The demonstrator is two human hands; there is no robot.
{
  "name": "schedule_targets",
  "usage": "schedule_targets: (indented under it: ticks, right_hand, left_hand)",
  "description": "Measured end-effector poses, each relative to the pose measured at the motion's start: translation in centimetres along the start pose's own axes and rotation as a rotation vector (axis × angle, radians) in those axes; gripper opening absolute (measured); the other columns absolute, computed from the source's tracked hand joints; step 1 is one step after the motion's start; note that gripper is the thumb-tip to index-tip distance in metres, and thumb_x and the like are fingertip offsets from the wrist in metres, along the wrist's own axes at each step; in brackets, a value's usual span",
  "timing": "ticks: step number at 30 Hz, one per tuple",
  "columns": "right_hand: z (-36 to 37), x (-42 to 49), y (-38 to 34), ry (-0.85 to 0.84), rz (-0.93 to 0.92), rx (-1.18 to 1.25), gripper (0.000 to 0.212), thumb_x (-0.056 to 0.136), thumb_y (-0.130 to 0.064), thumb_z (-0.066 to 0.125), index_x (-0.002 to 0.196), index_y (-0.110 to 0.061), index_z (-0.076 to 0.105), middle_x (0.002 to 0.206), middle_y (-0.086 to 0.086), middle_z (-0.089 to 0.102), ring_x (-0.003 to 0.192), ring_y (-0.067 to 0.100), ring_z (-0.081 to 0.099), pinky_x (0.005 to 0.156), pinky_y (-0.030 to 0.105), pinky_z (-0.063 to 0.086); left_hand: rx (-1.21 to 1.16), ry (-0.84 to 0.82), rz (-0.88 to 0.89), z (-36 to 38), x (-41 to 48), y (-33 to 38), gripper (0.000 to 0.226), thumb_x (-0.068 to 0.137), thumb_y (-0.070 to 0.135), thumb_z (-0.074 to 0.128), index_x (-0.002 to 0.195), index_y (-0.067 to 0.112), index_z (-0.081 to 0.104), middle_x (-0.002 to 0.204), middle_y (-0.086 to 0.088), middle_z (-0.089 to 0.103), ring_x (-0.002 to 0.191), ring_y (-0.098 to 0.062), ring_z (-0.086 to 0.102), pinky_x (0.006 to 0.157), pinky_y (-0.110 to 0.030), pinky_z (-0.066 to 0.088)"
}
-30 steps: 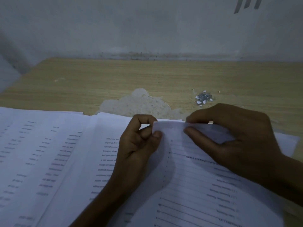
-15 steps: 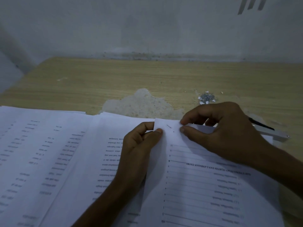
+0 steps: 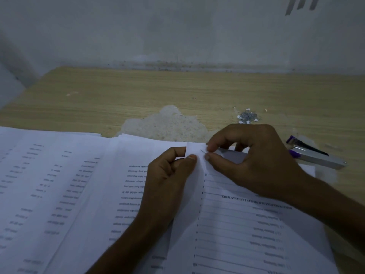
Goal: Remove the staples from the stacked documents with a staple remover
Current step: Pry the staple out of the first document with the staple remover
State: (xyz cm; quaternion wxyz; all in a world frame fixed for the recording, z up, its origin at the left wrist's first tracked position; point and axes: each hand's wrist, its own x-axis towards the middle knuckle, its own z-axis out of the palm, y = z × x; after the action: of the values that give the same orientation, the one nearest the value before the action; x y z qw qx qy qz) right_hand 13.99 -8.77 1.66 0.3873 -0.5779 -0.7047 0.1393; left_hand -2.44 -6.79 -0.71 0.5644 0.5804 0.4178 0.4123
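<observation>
Staple (image 3: pixel 202 151) lying slantwise at corner of paper (image 3: pixel 233 230): left hand (image 3: pixel 169 175) pinching paper beside it, right hand (image 3: pixel 256 161) pinching its end, remover (image 3: pixel 316 158) lying beyond.

Two bare hands show: a left hand (image 3: pixel 167 175) and a right hand (image 3: pixel 254 161). Three lots of white printed paper: a left stack (image 3: pixel 39 184), a middle stack (image 3: pixel 118 184) and a stapled document (image 3: pixel 246 234). One thin metal staple (image 3: pixel 202 151), one silver-and-purple metal staple tool (image 3: pixel 316 157), and one heap of loose grey staples (image 3: pixel 246 116), its pieces too small to count.
</observation>
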Motion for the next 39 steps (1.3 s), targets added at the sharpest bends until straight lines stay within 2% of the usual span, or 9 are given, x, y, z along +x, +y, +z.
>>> schedule_targets:
  ticks: [4, 9, 12, 15, 19, 22, 30, 36, 39]
  right_hand:
    - [0.4, 0.1, -0.2, 0.012, -0.004, -0.011, 0.028, 0.072, -0.045, 0.059, 0.08, -0.022, 0.074, 0.08, -0.014, 0.069, 0.073, 0.004, 0.063, 0.061, 0.032, 0.053]
    - [0.6, 0.1, -0.6, 0.012, -0.007, -0.084, 0.022, 0.074, -0.039, 0.061, 0.08, -0.021, 0.073, 0.079, -0.011, 0.069, 0.073, 0.007, 0.063, 0.063, 0.038, 0.054]
    - [0.7, 0.1, -0.8, 0.007, 0.012, -0.123, 0.017, 0.072, -0.037, 0.063, 0.078, -0.023, 0.072, 0.079, -0.012, 0.068, 0.072, 0.008, 0.063, 0.063, 0.039, 0.053]
    - [0.9, 0.2, -1.0, 0.005, 0.031, -0.131, 0.017, 0.072, -0.039, 0.061, 0.075, -0.025, 0.07, 0.079, -0.013, 0.068, 0.073, 0.008, 0.062, 0.063, 0.039, 0.053]
    - [1.1, 0.3, -1.0, 0.023, 0.044, -0.08, 0.025, 0.07, -0.045, 0.054, 0.074, -0.025, 0.069, 0.079, -0.013, 0.067, 0.074, 0.006, 0.062, 0.063, 0.039, 0.054]
    - [1.4, 0.2, -0.8, 0.044, 0.04, -0.021, 0.016, 0.072, -0.036, 0.059, 0.073, -0.023, 0.068, 0.079, -0.013, 0.067, 0.076, 0.007, 0.062, 0.063, 0.038, 0.053]
    - [-0.2, 1.2, -0.7, 0.078, 0.245, 0.212, 0.006, 0.076, -0.021, 0.067, 0.073, -0.021, 0.071, 0.078, -0.013, 0.071, 0.074, 0.002, 0.067, 0.07, 0.018, 0.056]
    - [-3.5, 3.2, 3.4, 0.109, 0.291, 0.019, 0.008, 0.081, -0.014, 0.07, 0.075, -0.016, 0.075, 0.07, -0.011, 0.07, 0.062, -0.003, 0.065, 0.057, 0.005, 0.046]
    - [-4.5, 4.0, 5.9, 0.116, 0.336, -0.075, 0.016, 0.08, -0.014, 0.071, 0.065, -0.02, 0.073, 0.059, -0.013, 0.068, 0.051, 0.0, 0.061, 0.047, 0.007, 0.04]
  left_hand:
    - [0.016, -0.009, 0.024, 0.0, 0.0, -0.1, 0.016, 0.09, 0.014, 0.053, 0.09, 0.023, 0.066, 0.074, 0.012, 0.072, 0.068, -0.003, 0.068, 0.057, -0.011, 0.05]
    - [0.091, 0.001, 0.099, 0.0, 0.0, -0.3, 0.018, 0.082, 0.031, 0.053, 0.094, 0.028, 0.066, 0.08, 0.0, 0.073, 0.072, -0.016, 0.07, 0.067, -0.031, 0.059]
    - [0.109, -0.02, 0.128, 0.0, -0.1, -0.1, 0.02, 0.083, 0.028, 0.053, 0.099, 0.025, 0.065, 0.081, 0.007, 0.074, 0.074, -0.008, 0.07, 0.065, -0.021, 0.057]
    - [0.106, -0.019, 0.129, 0.0, -0.1, -0.2, 0.018, 0.086, 0.02, 0.055, 0.101, 0.022, 0.065, 0.082, 0.006, 0.075, 0.075, -0.008, 0.071, 0.064, -0.019, 0.056]
    - [0.096, -0.011, 0.097, -0.1, -0.1, -0.3, 0.02, 0.079, 0.03, 0.056, 0.098, 0.029, 0.062, 0.083, 0.012, 0.074, 0.074, -0.004, 0.07, 0.06, -0.014, 0.053]
    - [0.112, 0.005, 0.094, -0.1, -0.1, -0.3, 0.019, 0.081, 0.029, 0.056, 0.1, 0.028, 0.063, 0.083, 0.01, 0.074, 0.073, -0.005, 0.07, 0.061, -0.015, 0.053]
    - [0.154, 0.044, 0.041, -0.5, 0.2, -0.5, 0.012, 0.09, 0.017, 0.057, 0.097, 0.023, 0.065, 0.076, 0.013, 0.073, 0.068, -0.002, 0.068, 0.058, -0.01, 0.05]
    - [0.194, 0.065, 0.011, -0.5, 0.2, -0.8, 0.012, 0.091, 0.02, 0.057, 0.097, 0.022, 0.067, 0.076, 0.012, 0.073, 0.069, -0.005, 0.069, 0.062, -0.017, 0.054]
    - [0.181, 0.068, -0.004, -0.4, 0.3, -0.8, 0.011, 0.091, 0.019, 0.057, 0.095, 0.022, 0.067, 0.073, 0.009, 0.073, 0.067, -0.012, 0.069, 0.06, -0.024, 0.056]
